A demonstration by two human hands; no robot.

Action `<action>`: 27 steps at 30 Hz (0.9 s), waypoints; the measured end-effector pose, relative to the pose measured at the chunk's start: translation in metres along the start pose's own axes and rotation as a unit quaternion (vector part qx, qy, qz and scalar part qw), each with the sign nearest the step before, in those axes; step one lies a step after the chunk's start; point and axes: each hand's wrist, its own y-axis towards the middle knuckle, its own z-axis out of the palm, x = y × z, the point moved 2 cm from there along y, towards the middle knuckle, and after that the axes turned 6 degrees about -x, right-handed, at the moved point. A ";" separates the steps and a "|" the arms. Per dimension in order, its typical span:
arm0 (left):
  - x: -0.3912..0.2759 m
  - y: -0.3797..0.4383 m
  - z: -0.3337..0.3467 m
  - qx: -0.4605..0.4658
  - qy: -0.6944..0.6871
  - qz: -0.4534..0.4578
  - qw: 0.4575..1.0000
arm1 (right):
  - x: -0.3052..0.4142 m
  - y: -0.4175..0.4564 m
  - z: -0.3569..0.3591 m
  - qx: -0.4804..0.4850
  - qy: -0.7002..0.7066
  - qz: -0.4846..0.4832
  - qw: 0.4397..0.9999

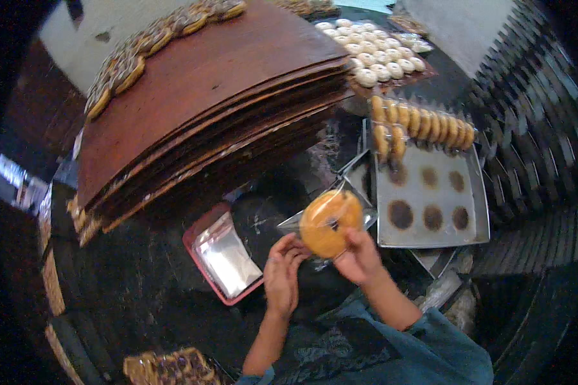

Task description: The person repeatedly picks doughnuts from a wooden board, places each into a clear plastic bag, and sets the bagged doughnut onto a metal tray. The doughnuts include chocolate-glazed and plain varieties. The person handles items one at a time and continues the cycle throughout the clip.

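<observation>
A golden ring doughnut [318, 236] in a clear plastic bag is held up before me. My right hand [361, 260] grips its lower right edge, thumb on the near face. At its lower left is my left hand [282, 274], fingers curled toward the bag's edge; whether they touch the plastic is unclear. Left of that hand, a red-rimmed tray [203, 272] holds a stack of clear plastic bags [229, 262] on the dark table [139, 284]. To the right, bagged doughnuts [426, 124] stand in rows in a metal baking tray [443, 187] with dark round stains.
Stacked brown boards [221, 91] rise at the back left, with topped pastries [144, 48] along the far edge. White dough pieces [380, 55] cover another board behind. More topped pastries [173, 368] lie at the bottom left. A dark ribbed surface [530, 144] stands at right.
</observation>
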 end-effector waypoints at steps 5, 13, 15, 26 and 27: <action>-0.042 -0.011 -0.036 -0.111 0.081 0.031 0.990 | 0.137 -0.006 -0.034 -0.128 -0.150 -0.330 0.923; -0.051 -0.012 -0.073 -0.137 0.080 0.057 0.986 | 0.215 0.116 -0.135 -0.374 -0.468 -0.427 0.678; -0.046 -0.019 -0.085 -0.162 0.096 0.039 0.981 | 0.208 0.138 -0.168 -0.379 -0.490 -0.456 0.638; -0.035 -0.045 -0.124 -0.212 0.100 0.017 0.972 | 0.194 0.159 -0.167 -0.296 -0.502 -0.428 0.691; -0.035 -0.045 -0.127 -0.216 0.103 0.017 0.971 | 0.193 0.158 -0.172 -0.297 -0.522 -0.420 0.681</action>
